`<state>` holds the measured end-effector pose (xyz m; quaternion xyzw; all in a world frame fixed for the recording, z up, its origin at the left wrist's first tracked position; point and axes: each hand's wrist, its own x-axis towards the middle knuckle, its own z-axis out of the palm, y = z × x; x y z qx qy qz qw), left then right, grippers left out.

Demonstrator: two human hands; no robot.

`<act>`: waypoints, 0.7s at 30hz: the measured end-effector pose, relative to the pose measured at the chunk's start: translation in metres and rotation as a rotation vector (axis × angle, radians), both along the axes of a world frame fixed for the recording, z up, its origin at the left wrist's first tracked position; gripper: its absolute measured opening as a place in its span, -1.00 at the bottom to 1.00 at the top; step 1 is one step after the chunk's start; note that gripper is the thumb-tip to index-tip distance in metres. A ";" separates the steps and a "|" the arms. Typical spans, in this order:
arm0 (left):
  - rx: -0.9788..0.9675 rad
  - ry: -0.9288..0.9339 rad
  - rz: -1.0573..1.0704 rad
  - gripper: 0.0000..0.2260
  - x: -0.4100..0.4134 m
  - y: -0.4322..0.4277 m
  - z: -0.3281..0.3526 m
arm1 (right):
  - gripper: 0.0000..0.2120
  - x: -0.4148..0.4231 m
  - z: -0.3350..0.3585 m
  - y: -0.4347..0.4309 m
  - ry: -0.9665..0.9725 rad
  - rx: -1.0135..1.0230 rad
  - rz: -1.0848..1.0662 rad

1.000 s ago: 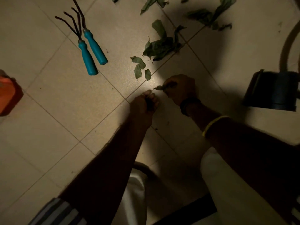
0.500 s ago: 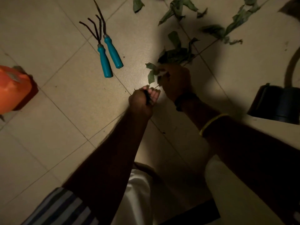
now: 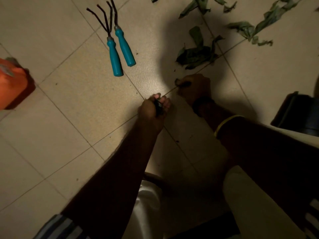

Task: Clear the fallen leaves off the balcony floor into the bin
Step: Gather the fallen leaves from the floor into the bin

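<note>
My left hand (image 3: 154, 109) is curled into a fist around a dark bunch of picked-up leaves, low over the tiled floor. Just right of it, my right hand (image 3: 195, 87) grips small green leaves that poke out at its left side. A clump of green leaves (image 3: 196, 54) lies on the floor just beyond my right hand. More fallen leaves (image 3: 250, 28) are scattered toward the top right. The dark bin (image 3: 300, 112) stands at the right edge, to the right of my right forearm.
Two hand tools with teal handles (image 3: 120, 52), one a pronged rake, lie on the tiles at the upper middle. An orange container (image 3: 12, 83) sits at the left edge. My knees in light trousers (image 3: 255, 204) fill the bottom of the view.
My right hand has taken the three small leaves that lay near the clump and pulled back toward my left hand. The view has shifted; my left hand keeps its hold.
</note>
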<state>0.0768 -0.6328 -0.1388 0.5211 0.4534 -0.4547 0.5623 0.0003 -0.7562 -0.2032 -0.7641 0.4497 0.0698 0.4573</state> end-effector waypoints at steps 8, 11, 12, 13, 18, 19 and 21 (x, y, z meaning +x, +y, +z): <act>-0.067 -0.005 -0.173 -0.64 -0.004 -0.042 0.028 | -0.86 0.001 0.078 0.016 -0.058 0.209 -0.310; -0.007 -0.074 -0.331 -0.80 -0.005 -0.060 0.040 | -0.96 -0.004 0.085 0.008 -0.124 0.028 -0.082; 0.026 -0.124 -0.382 -0.85 -0.004 -0.063 0.041 | -0.93 -0.004 0.087 0.001 -0.151 0.030 0.019; 0.065 -0.172 -0.403 -0.83 -0.003 -0.065 0.042 | -0.90 -0.004 0.088 -0.008 -0.156 0.059 0.131; 0.070 -0.181 -0.212 -0.75 0.013 -0.067 0.035 | -0.64 0.002 0.073 -0.063 -0.076 -0.086 0.093; 0.052 -0.173 -0.190 -0.75 0.014 -0.068 0.031 | -0.57 0.005 0.064 -0.075 -0.030 -0.166 0.056; 0.023 -0.168 -0.184 -0.76 0.012 -0.068 0.024 | -0.32 0.012 0.044 -0.092 0.138 -0.180 0.114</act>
